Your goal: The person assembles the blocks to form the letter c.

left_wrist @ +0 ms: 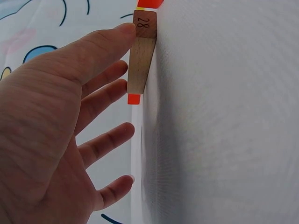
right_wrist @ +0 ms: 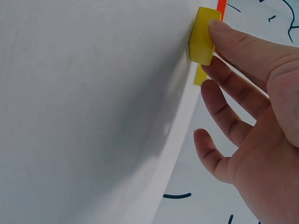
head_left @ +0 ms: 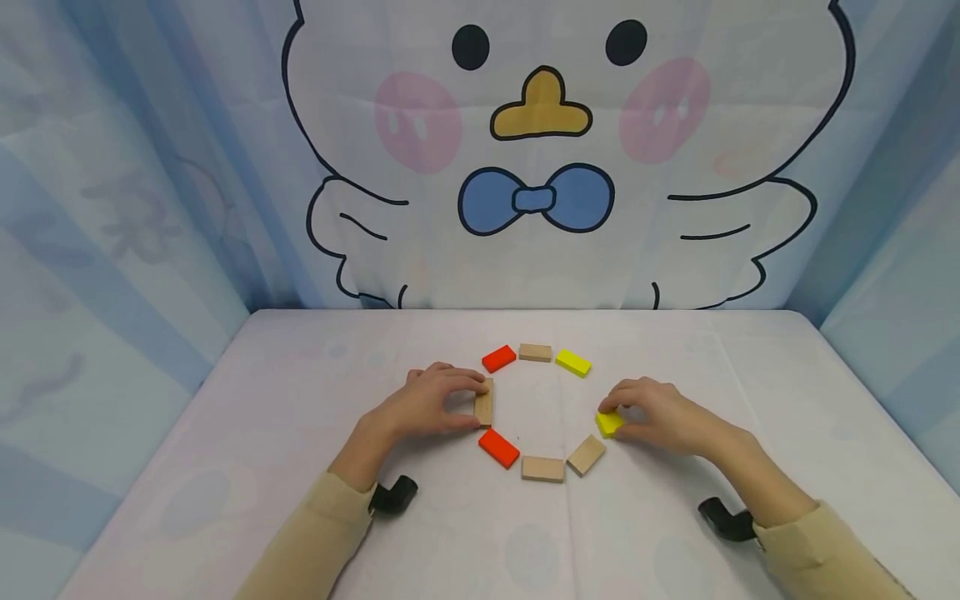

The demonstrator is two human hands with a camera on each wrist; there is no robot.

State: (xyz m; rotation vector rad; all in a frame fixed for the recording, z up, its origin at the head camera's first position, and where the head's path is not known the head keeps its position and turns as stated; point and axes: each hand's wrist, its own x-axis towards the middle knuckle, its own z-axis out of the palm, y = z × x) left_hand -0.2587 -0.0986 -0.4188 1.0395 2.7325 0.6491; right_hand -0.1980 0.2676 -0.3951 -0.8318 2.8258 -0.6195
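Observation:
On the left side of a ring of small blocks, my left hand (head_left: 427, 404) pinches a plain wooden block (head_left: 485, 403) lengthwise, thumb at its near end and fingertips at the far one. The number 28 shows on that block's end (left_wrist: 145, 24) in the left wrist view. Across the ring, my right hand (head_left: 663, 418) holds a yellow block (head_left: 608, 423) between thumb and fingers; its other fingers are spread loosely in the right wrist view. The held yellow block (right_wrist: 202, 37) sits low, close over the white tabletop.
The ring also has a far red block (head_left: 498, 359), a near red block (head_left: 499, 448), a second yellow block (head_left: 573, 362) and wooden blocks at the back (head_left: 535, 352), front (head_left: 543, 468) and front right (head_left: 586, 455). A printed curtain (head_left: 540, 267) stands behind the table (head_left: 315, 350).

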